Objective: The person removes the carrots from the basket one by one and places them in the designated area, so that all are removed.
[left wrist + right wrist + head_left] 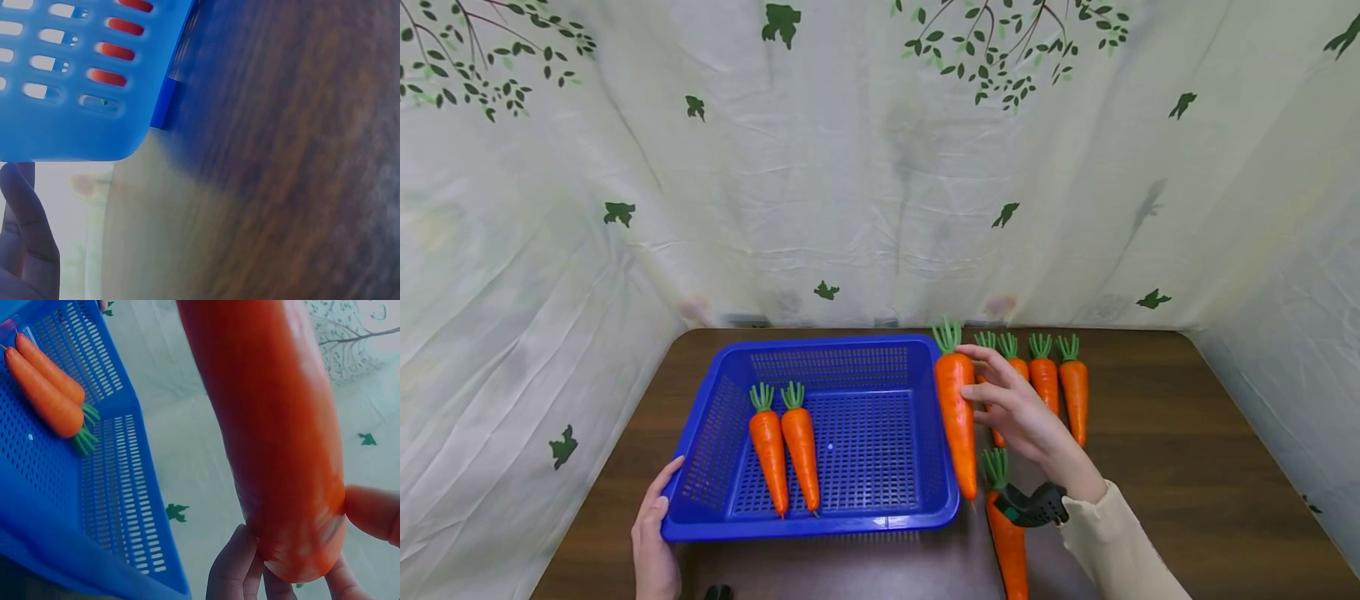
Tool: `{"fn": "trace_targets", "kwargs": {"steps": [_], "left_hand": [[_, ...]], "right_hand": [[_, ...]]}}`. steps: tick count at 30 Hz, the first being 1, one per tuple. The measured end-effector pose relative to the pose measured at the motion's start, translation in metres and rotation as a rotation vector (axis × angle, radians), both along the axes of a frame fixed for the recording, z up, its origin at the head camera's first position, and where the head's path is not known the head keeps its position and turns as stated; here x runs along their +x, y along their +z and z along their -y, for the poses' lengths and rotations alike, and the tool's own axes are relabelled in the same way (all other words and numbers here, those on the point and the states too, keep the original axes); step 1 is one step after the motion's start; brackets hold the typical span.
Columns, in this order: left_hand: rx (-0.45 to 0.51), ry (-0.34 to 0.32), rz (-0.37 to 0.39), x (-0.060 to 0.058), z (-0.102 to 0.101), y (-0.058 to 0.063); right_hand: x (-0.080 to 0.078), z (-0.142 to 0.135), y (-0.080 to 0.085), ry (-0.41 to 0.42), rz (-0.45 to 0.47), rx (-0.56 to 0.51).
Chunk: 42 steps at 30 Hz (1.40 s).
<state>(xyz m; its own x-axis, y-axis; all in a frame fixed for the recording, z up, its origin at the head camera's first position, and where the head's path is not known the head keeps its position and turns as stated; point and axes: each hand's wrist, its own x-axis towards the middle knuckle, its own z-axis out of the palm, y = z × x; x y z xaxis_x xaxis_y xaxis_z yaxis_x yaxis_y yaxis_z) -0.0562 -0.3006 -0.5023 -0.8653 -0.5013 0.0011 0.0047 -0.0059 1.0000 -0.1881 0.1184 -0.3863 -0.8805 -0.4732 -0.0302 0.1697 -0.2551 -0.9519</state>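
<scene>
A blue plastic basket (pixel 872 450) with slotted walls sits on the table, and two carrots with green tops, a left carrot (pixel 769 458) and a right carrot (pixel 801 454), lie side by side in it. At the basket's left rim, my left hand (pixel 655 529) grips the front corner. My right hand (pixel 1018 412) pinches a third carrot (pixel 957 425) near its top, over the basket's right rim. The right wrist view shows this carrot's thick end (pixel 294 531) between thumb and fingers. Fingers (pixel 28 237) of my left hand touch the basket wall in the left wrist view.
Right of the basket, several more carrots (pixel 1074 396) lie in a row, partly hidden by my right hand. Another carrot (pixel 1009 546) lies nearer on the brown wooden table (pixel 1187 467), partly under my right wrist. A pale leaf-patterned curtain (pixel 880 183) hangs behind.
</scene>
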Motion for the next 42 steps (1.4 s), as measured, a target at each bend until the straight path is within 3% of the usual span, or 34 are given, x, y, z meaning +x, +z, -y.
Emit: {"fn": "trace_targets", "kwargs": {"steps": [7, 17, 34, 42], "left_hand": [[-0.004, -0.007, 0.008, -0.001, 0.002, -0.002], [-0.011, 0.005, 0.058, 0.0, 0.002, 0.0], [0.003, 0.012, 0.003, -0.001, -0.001, -0.001], [0.003, 0.003, -0.015, -0.001, -0.001, -0.002]], "right_hand": [[0.006, -0.014, -0.004, -0.018, -0.002, 0.054], [0.013, -0.04, -0.011, -0.018, -0.016, 0.033], [0.022, -0.067, -0.027, -0.027, -0.02, 0.029], [0.029, -0.078, -0.039, -0.047, 0.005, 0.087]]}}
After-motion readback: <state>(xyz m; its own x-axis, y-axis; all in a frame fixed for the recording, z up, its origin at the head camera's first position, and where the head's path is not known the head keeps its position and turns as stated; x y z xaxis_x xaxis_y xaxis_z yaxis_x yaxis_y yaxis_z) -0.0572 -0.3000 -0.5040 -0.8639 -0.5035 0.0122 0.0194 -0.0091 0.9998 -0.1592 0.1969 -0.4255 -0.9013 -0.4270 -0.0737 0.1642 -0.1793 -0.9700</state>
